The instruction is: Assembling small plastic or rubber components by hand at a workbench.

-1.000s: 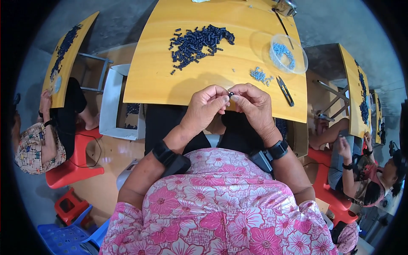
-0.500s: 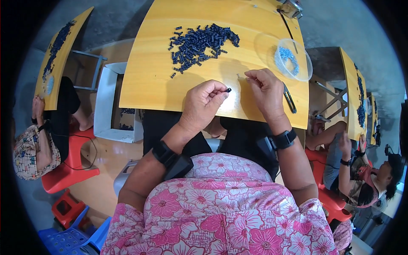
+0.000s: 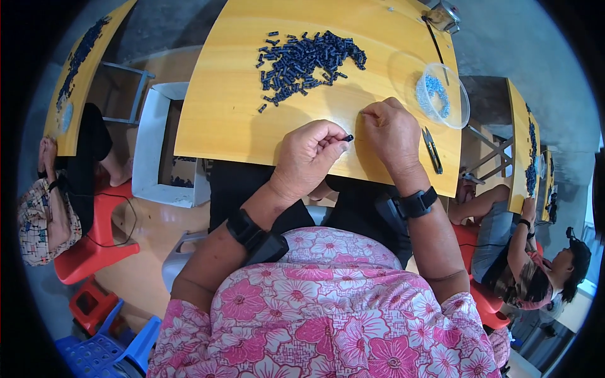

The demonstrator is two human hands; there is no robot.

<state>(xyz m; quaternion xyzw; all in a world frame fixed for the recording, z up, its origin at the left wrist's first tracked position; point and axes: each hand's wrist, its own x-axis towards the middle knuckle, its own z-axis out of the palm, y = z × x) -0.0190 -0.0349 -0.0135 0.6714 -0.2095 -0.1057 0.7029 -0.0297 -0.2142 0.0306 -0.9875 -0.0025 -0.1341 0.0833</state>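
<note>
My left hand [image 3: 307, 157] pinches a small black cylindrical piece [image 3: 348, 138] between thumb and forefinger, just above the near part of the yellow table [image 3: 220, 126]. To its right, my right hand [image 3: 392, 135] has its fingers pressed together. Whatever lies in its fingertips is too small or hidden to name. The two hands are a short gap apart. Beyond them spreads a pile of similar small dark pieces [image 3: 305, 63]. A round clear plastic bowl [image 3: 463, 104] with tiny light-blue parts [image 3: 433, 94] stands right of my right hand.
Black thread snips [image 3: 432, 151] lie beside my right wrist. A thin dark rod [image 3: 435, 44] and a metal container [image 3: 444, 16] are at the far right. Left of the table stands a white box [image 3: 148, 151]. People sit at tables with dark pieces on both sides.
My right fingers have closed together and come a little nearer to the black piece in my left hand. The view has shifted slightly. On the right, the other person's hands have moved together.
</note>
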